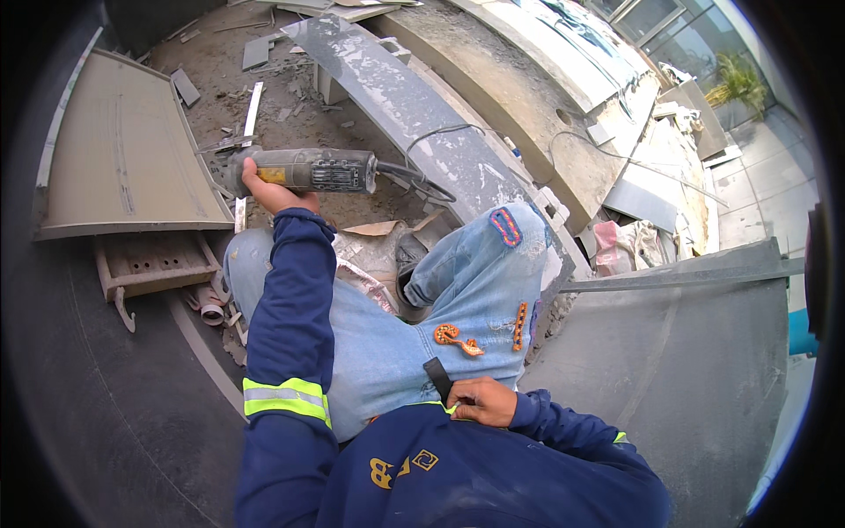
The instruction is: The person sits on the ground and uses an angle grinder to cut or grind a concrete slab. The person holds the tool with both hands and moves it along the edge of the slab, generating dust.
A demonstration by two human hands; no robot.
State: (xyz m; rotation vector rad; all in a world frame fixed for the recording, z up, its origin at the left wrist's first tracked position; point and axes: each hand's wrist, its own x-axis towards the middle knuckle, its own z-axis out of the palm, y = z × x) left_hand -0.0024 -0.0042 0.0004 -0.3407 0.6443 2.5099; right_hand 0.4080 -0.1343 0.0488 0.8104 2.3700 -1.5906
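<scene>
Left grip [280,195] closed round the grinder [343,170] near its head end, thumb on top. Grinder is up ahead of me, left of centre, held roughly level above the debris-strewn ground [211,97], body pointing right. Black cord [418,180] leaves its rear end and loops by the long grey slab [396,106]. Disc too unclear to tell.

Right grip [486,401] closed at my waist, fingers curled in on the jacket hem [451,407], just beside a black strap [437,378]. Can't tell if it has the strap too.

I'm sitting with knees bent, light-blue jeans [378,352] with coloured patches. Beige curved panel [123,150] left of the grinder, tilted; pale slotted piece [163,264] under its near edge. Wide grey board [678,352] on my right. Green plant [738,84], far upper right.
</scene>
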